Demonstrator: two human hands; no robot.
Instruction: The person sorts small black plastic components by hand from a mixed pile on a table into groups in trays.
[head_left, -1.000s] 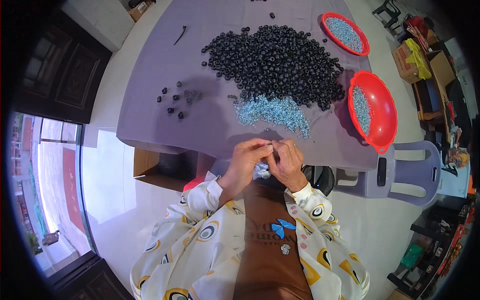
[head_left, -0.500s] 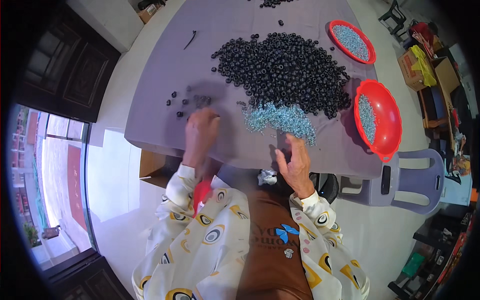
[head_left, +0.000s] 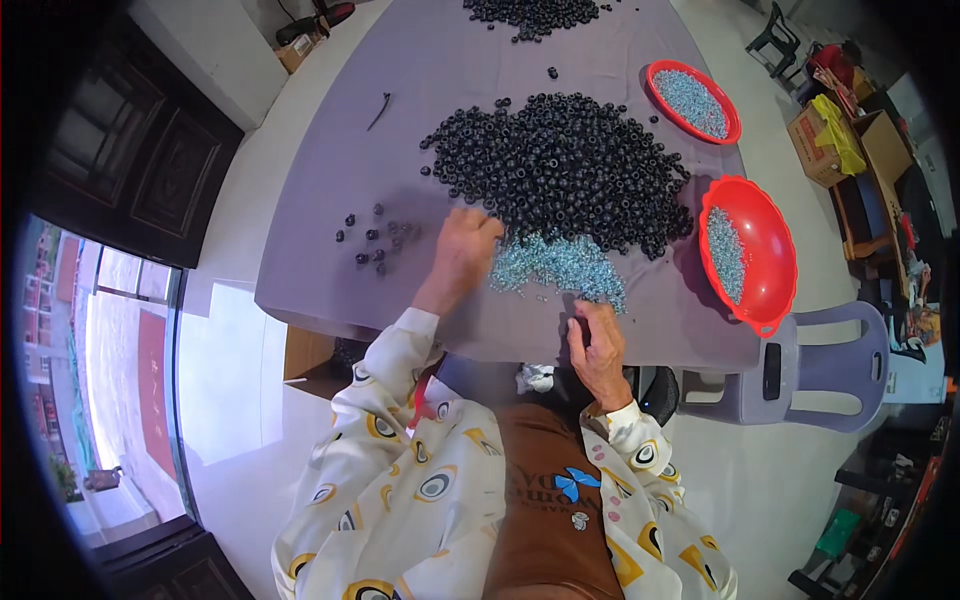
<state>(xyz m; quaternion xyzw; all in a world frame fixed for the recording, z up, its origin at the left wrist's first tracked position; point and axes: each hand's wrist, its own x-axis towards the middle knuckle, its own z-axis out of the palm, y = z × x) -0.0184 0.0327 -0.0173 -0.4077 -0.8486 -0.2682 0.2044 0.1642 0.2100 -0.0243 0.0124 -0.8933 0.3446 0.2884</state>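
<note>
A large heap of black round beads (head_left: pixel 570 165) lies on the cloth-covered table. Along its near edge spreads a patch of tiny light-blue beads (head_left: pixel 560 268). My left hand (head_left: pixel 463 258) is at the left end of that patch, against the black heap, its fingers curled together; their tips are partly hidden, and I cannot make out what they hold. By the patch's near right edge rests my right hand (head_left: pixel 600 352), fingers bent, with thumb and forefinger a little apart and nothing visible between them. Several loose black beads (head_left: pixel 372 235) are scattered left of my left hand.
On the right of the table stand a red scalloped bowl (head_left: pixel 768 245) with blue beads and, farther off, a red round tray (head_left: pixel 735 125) of blue beads. More black beads (head_left: pixel 530 15) lie at the far end. A grey plastic chair (head_left: pixel 830 365) stands at the right.
My left hand has moved right, from beside the loose black beads to the edge of the heap. My right thumb and forefinger have drawn closer together. The view has tilted slightly.
</note>
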